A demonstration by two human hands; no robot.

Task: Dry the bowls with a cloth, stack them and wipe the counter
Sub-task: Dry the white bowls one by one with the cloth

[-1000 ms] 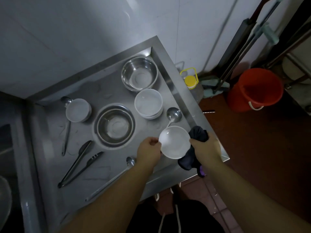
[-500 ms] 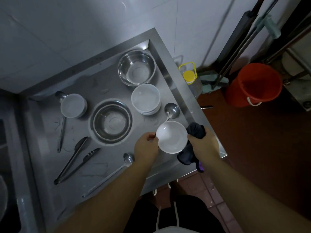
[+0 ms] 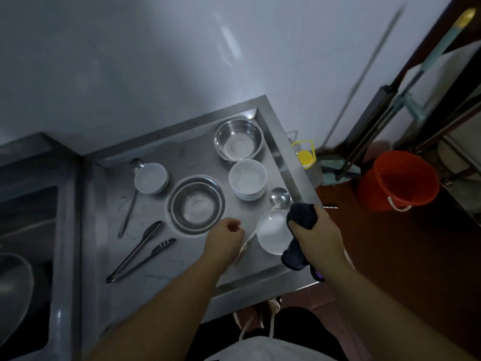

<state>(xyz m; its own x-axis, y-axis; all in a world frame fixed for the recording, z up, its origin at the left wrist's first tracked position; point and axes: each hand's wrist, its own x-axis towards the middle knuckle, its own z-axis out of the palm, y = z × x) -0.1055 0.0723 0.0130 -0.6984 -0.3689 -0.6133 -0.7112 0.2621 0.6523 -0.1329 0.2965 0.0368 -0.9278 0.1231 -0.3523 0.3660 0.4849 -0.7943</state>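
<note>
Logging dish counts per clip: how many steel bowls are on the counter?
2. One steel bowl sits in the far right corner; the other steel bowl is mid-counter, just beyond the left hand. None appears hidden.

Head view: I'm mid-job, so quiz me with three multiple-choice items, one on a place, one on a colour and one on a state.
1. The stack of white bowls sits:
A. in the sink
B. between the far steel bowl and the ladle
C. on the floor

2. The bucket on the floor is:
A. blue
B. green
C. orange-red

3. The right hand:
A. grips the dark cloth
B. lies flat on the counter
C. holds the tongs

Key:
1 B, as the stack stands on the counter with the steel bowl behind it and the ladle in front.
2 C, by its plain colour.
3 A, as the fingers curl round the cloth.
</note>
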